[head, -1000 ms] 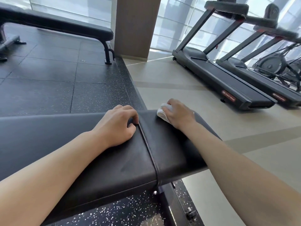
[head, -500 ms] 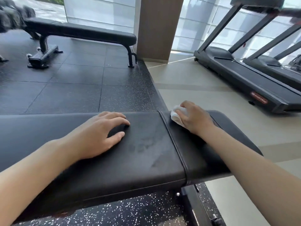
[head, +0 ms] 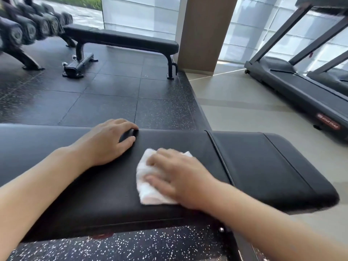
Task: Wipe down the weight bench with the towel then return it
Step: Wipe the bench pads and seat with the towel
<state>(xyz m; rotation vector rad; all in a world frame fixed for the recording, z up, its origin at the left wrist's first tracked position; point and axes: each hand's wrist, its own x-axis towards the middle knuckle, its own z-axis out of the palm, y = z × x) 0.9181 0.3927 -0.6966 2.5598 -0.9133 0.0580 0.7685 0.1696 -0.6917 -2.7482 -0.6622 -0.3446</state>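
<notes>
A black padded weight bench (head: 263, 166) runs across the lower half of the head view, with a seam dividing its long pad from a shorter pad on the right. A white towel (head: 148, 193) lies flat on the long pad, just left of the seam. My right hand (head: 178, 176) presses on the towel with fingers spread and fairly straight. My left hand (head: 111, 142) rests on the pad's far edge to the left of the towel, its fingertips bent over that edge.
A second black bench (head: 122, 39) stands farther back on the dark rubber floor. A dumbbell rack (head: 24, 29) is at the far left. A brown pillar (head: 205, 31) rises behind, and treadmills (head: 301, 91) stand on the pale floor at right.
My right hand has slid the towel left, from the short right pad across the seam onto the long pad and nearer to me. The towel now lies spread flat. The view has panned left.
</notes>
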